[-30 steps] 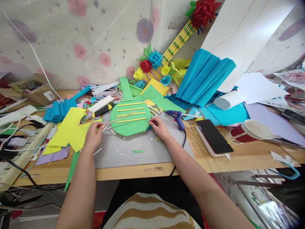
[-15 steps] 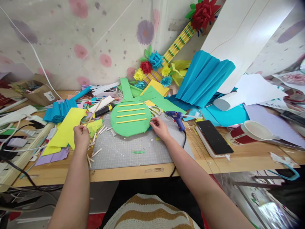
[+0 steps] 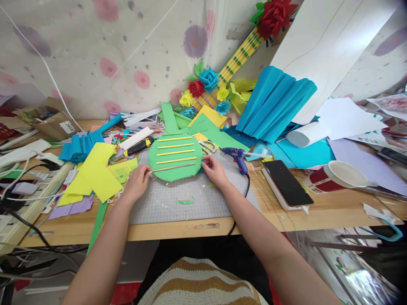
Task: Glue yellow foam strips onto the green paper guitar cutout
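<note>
A green foam guitar-shaped cutout [image 3: 174,157] with several yellow strips across it lies on a grey cutting mat [image 3: 190,199]. My left hand [image 3: 137,183] pinches one end of a thin pale strip [image 3: 173,167] that lies across the lower part of the green shape. My right hand [image 3: 214,170] rests at the shape's right edge with its fingers closed near the strip's other end.
A blue glue gun [image 3: 237,157] lies right of my right hand, with a black phone [image 3: 288,182] and a red-and-white cup [image 3: 337,176] beyond. Yellow foam sheets [image 3: 95,173], a utility knife [image 3: 136,148] and blue pleated paper [image 3: 273,101] crowd the wooden table [image 3: 178,231].
My left hand went out left to the scraps by the yellow sheets, then came back and laid a pale strip across the green shape. My right hand stayed at the shape's right edge.
</note>
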Available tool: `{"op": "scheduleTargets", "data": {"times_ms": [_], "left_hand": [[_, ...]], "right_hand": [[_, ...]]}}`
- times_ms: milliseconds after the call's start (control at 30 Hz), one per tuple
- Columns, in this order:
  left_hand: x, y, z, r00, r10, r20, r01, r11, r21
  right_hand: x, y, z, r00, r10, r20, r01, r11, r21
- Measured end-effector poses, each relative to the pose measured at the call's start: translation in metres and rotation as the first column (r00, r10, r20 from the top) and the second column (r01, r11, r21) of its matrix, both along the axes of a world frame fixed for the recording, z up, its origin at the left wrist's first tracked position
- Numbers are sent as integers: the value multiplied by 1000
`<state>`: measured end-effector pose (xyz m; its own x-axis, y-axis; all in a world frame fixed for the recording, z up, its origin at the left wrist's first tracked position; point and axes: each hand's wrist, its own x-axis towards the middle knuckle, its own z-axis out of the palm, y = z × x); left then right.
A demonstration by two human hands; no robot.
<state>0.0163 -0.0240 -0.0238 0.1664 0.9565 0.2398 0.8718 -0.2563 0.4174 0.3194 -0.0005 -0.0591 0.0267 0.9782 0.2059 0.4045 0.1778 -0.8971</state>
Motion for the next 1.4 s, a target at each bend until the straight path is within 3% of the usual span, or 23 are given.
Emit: {"op": "scheduleTargets", "data": {"times_ms": [233, 500, 800, 967, 1267, 1400], "left_hand": [[6, 5, 7, 990, -15, -138, 23, 998, 57], [11, 2, 10, 987, 63, -147, -48, 993, 106], [9, 14, 21, 984, 17, -178, -2, 997, 83], [4, 21, 27, 981, 33, -191, -20, 997, 68], [0, 20, 23, 981, -13, -194, 17, 1000, 17], [-4, 17, 27, 985, 38, -166, -45, 998, -36]], "right_hand": [[-3, -3, 4, 999, 21, 43, -22, 1000, 16], [-10, 4, 6, 999, 3, 49, -2, 1000, -20], [-13, 7, 5, 984, -37, 177, 38, 999, 0], [-12, 7, 5, 986, -31, 162, 32, 999, -4], [-12, 4, 8, 995, -19, 97, 21, 1000, -19], [-11, 3, 9, 996, -30, 88, 33, 999, -31]]}}
